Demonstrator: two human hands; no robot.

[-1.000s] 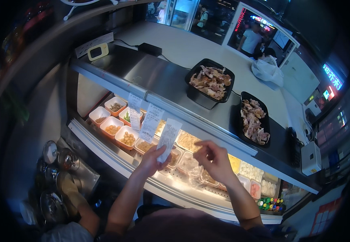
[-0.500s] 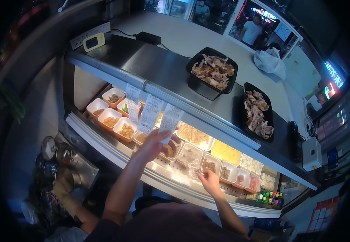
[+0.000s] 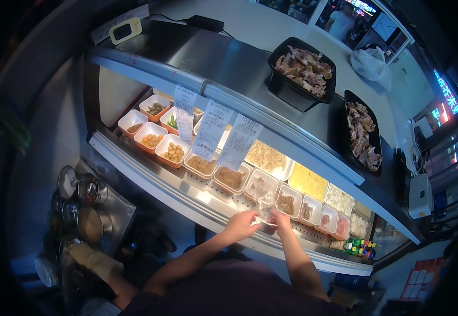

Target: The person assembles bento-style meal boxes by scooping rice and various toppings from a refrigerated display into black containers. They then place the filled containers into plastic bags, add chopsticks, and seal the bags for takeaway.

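Left hand (image 3: 240, 226) and right hand (image 3: 280, 220), fingertips pinching on both sides, have crumpled clear plastic film (image 3: 267, 199) rising at twelve o'clock between them! Beyond sit lit food containers (image 3: 231, 179); three paper slips (image 3: 239, 142) hang at eleven; farther, at one, a black tub (image 3: 292, 92) brims with meat pieces (image 3: 304, 68).

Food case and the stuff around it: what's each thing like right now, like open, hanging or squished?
Food case: front open, lit inside.
Three paper slips: hanging.
Small orange tubs: uncovered.
Deep black tub: uncovered, filled with meat.
Long black tray: uncovered, meat inside.
White plastic bag: crumpled.
Clear plastic: crumpled, between the hands.
Left hand: curled, grip unclear.
Right hand: curled, grip unclear.
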